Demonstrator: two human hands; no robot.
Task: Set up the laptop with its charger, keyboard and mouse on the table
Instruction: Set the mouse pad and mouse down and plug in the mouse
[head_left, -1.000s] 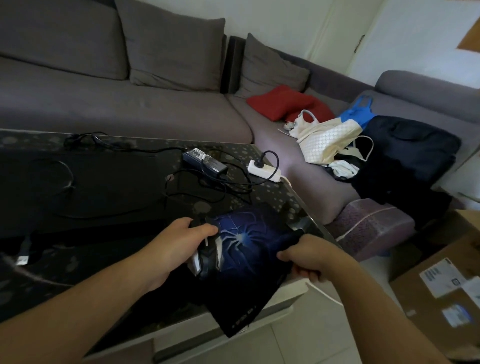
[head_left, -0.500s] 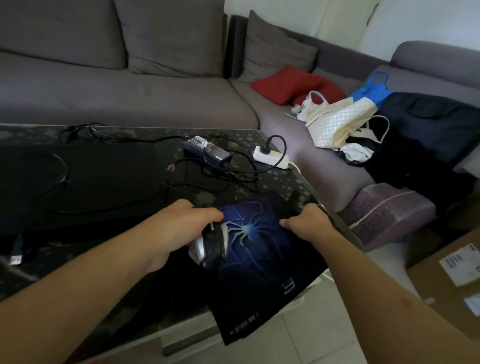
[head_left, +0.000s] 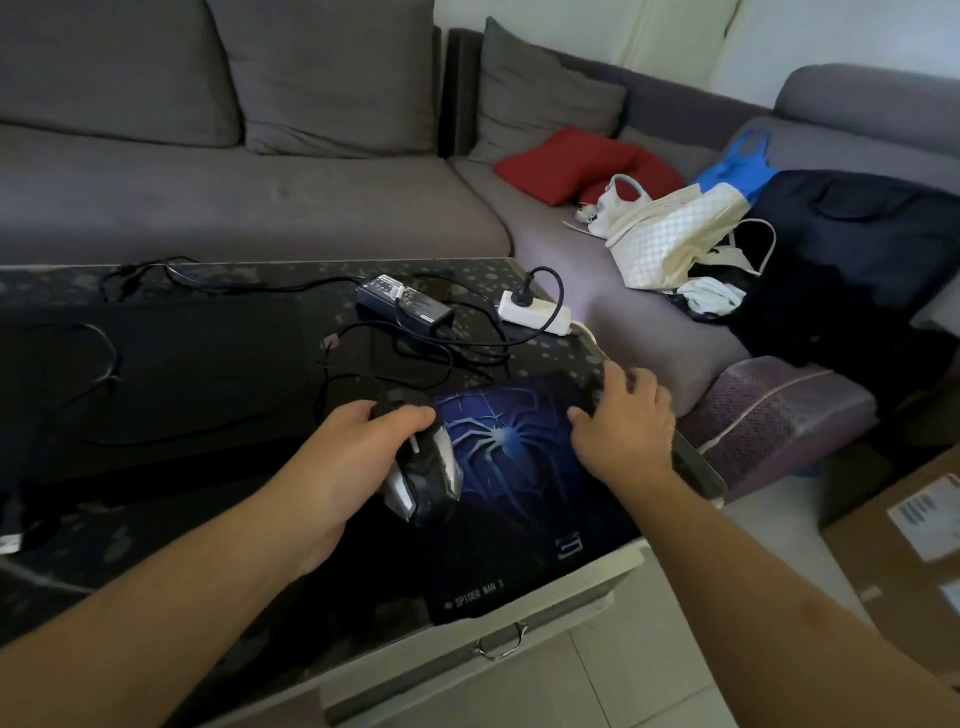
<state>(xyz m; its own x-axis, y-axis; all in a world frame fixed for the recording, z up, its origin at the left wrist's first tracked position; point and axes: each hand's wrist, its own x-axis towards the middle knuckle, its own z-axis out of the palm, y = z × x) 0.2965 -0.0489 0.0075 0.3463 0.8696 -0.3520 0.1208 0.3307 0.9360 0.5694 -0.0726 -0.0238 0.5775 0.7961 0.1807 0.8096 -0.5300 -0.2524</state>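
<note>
Left grip clamps the mouse; right grip, fingers apart, presses the mousepad beside it. Overhanging the worktop, the pad could slip off.

Glossy speckled table; matt cloth mouse pad; glossy mouse.

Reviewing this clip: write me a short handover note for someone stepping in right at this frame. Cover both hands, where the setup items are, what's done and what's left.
Left hand: grips the mouse at the left edge of the mouse pad.
Right hand: fingers spread, pressing flat on the pad's far right corner.
Items: the pad lies at the table's right front corner, its near edge overhanging. Charger brick sits behind it, its cable plugged into the white power strip. Closed laptop lies to the left.
Done: pad down, charger in the strip.
Left: release the mouse on the pad, open the laptop. No keyboard is identifiable; whether the charger reaches the laptop is unclear.
</note>
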